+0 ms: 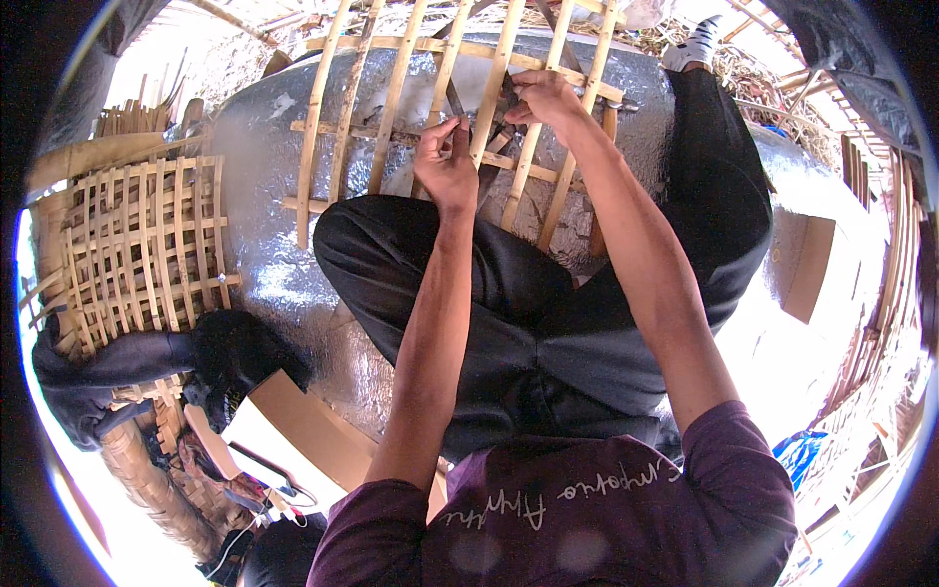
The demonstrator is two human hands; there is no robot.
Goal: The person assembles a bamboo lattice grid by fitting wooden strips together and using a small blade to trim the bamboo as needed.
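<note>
A lattice of pale bamboo slats [391,93] lies across my lap and stretches away from me, with long slats crossing a few shorter ones. Closed in a pinch, my left hand [448,168] holds the end of a thin dark strip [454,99] between two of the long slats. My right hand [550,102] reaches over the lattice farther right, its fingers drawn together beside a long slat. What they grip there is hidden. More dark strips [499,140] run slantwise among the slats near both hands.
Silvery foil sheeting [269,181] covers the ground around my bent legs. A finished woven bamboo panel [147,245] rests at the left. An open cardboard box [303,430] with cables sits at lower left by dark cloth [240,357]. Another cardboard piece [810,269] stands at right.
</note>
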